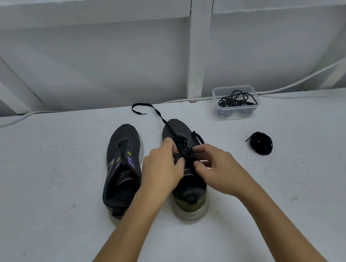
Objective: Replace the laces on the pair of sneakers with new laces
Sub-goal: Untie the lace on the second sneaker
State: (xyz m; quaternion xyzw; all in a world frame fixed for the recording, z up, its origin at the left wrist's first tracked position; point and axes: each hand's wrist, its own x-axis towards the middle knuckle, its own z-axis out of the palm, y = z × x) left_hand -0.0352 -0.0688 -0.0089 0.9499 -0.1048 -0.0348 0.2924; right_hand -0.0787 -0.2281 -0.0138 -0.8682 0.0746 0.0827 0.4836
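Two dark sneakers stand side by side on the white table, toes pointing away from me. The left sneaker (pixel 121 168) has no lace in its eyelets. The right sneaker (pixel 189 198) carries a black lace (pixel 157 113) whose free end trails off past the toe toward the wall. My left hand (pixel 162 171) holds the left side of the right sneaker at its eyelets. My right hand (pixel 217 168) pinches the lace at the eyelets on the right side. The lace's other end sticks out right of the toe.
A bundled black lace (pixel 260 143) lies on the table right of the shoes. A clear plastic tub (pixel 237 111) with more black laces stands at the back right. A white cable (pixel 296 83) runs along the wall base. The table edge is near my lap.
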